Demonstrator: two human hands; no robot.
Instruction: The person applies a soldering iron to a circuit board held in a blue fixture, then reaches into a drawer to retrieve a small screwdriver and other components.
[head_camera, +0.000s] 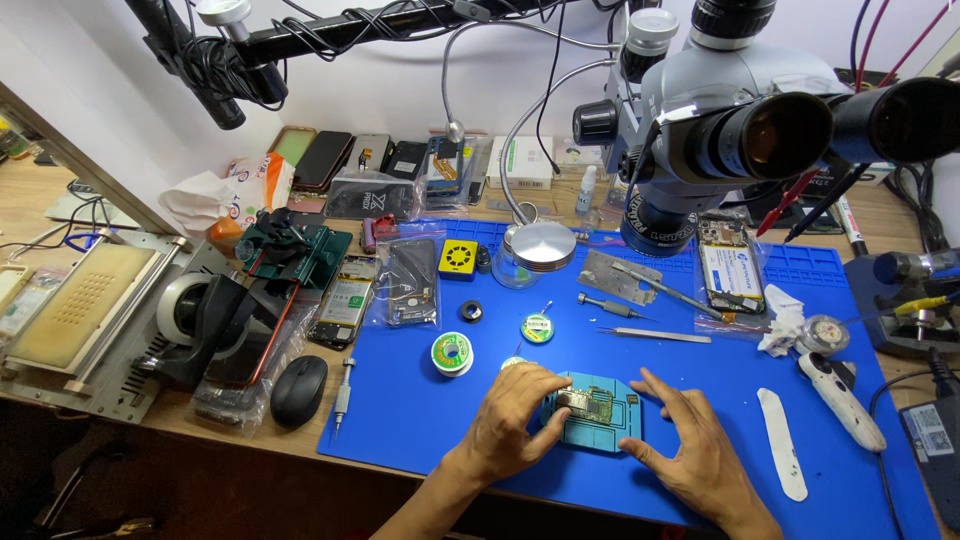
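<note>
both hands frame a teal, flat-sided holding fixture (598, 412) near the front edge of the blue silicone work mat (700, 470). the left hand (510, 418) rests on the fixture's left side, fingers bent down onto a small green circuit board (583, 405) seated in it, seemingly pressing it flat. the right hand (690, 445) lies open beside the fixture's right edge, fingers spread, gripping nothing, seemingly bracing it. steel tweezers (655, 335) and a green solder spool (452, 353) lie within reach, under the grey stereo microscope (720, 120).
</note>
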